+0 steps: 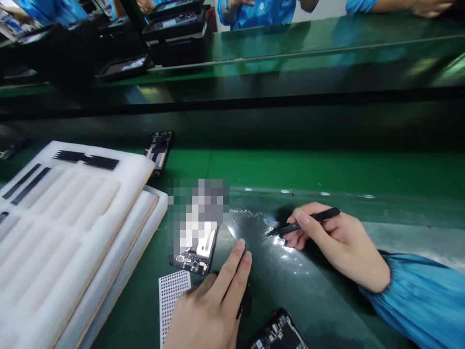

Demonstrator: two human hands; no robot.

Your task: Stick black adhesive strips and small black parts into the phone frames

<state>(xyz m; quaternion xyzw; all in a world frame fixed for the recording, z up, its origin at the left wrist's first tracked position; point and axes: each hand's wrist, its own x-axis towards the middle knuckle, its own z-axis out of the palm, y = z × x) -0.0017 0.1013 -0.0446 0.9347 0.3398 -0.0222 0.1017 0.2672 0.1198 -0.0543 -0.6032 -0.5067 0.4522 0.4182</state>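
Right fingers (pixel 313 229) pinch a tool (pixel 331 213); left fingers (pixel 229 266), grip unclear, overlap a dotted sheet (pixel 170 293) near trays (pixel 140 169).

Three clearly visible opened phone bodies (pixel 201 259), one slim black tool (pixel 316 221), one dotted white card (pixel 171 298).
The phone bodies divide as one far, one central, one near; left, at least two foam trays (pixel 136 170) are stacked, the top showing one bundle of black strips (pixel 103 161); far-left black trays (pixel 178 46) overlap beyond counting; at least three blue-clad people (pixel 259 17) are beyond.
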